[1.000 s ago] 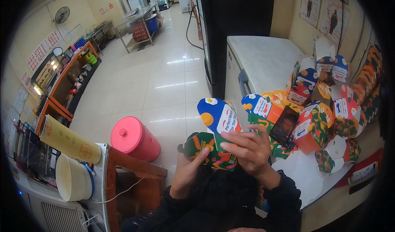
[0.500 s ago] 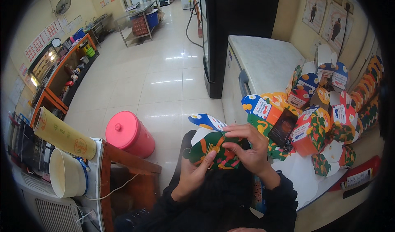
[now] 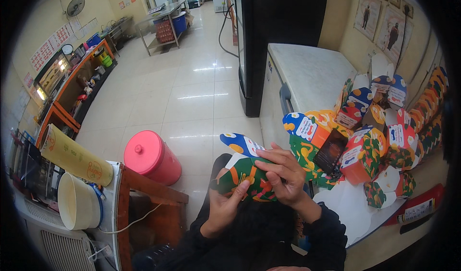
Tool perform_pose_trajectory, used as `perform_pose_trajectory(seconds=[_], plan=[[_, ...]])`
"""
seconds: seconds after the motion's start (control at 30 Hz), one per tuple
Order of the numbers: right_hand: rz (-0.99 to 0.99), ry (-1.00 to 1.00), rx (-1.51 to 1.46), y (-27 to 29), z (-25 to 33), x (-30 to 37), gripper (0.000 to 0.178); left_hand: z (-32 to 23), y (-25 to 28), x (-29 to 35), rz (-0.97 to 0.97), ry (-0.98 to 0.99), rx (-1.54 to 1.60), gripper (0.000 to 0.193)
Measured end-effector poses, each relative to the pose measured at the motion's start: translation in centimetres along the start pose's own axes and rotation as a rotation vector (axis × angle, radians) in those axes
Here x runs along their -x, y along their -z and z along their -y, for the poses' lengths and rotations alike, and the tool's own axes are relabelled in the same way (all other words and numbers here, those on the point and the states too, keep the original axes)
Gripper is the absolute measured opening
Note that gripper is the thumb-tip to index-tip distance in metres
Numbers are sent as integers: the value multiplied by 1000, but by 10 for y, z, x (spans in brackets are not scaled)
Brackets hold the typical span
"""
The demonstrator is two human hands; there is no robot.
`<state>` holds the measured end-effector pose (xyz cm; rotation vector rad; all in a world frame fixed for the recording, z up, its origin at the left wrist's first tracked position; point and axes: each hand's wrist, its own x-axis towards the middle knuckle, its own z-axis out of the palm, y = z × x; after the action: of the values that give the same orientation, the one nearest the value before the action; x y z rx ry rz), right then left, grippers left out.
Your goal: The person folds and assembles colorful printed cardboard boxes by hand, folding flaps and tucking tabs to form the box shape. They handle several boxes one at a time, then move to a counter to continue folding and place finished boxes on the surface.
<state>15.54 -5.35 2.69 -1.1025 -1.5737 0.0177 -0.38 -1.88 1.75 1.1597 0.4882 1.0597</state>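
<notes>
A printed paper food box, green with orange and red shapes and a blue-and-white flap, is held above my lap between both hands. My left hand grips its lower left side, thumb pressed on the green panel and the other fingers behind it. My right hand is closed over the box's right side, fingers along the upper edge and thumb below. White inner card shows at the box's top left. To the right, several folded boxes of the same print are heaped on a white-topped chest freezer.
A dark phone leans among the boxes. White flat card lies near me. A fire extinguisher stands at the right. Left are a pink lidded bin and a table with a cream bucket and a tall yellow cup stack.
My right hand has shifted slightly down and its fingers now lie flatter over the box's edge. The blue flap shows more, and the box has turned a little.
</notes>
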Motion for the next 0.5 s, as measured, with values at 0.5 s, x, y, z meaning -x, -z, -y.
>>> perform_pose_trajectory(seconds=[0.5], plan=[[88, -107, -14, 24, 21, -11, 16, 7, 21, 4, 253, -33, -101, 37]])
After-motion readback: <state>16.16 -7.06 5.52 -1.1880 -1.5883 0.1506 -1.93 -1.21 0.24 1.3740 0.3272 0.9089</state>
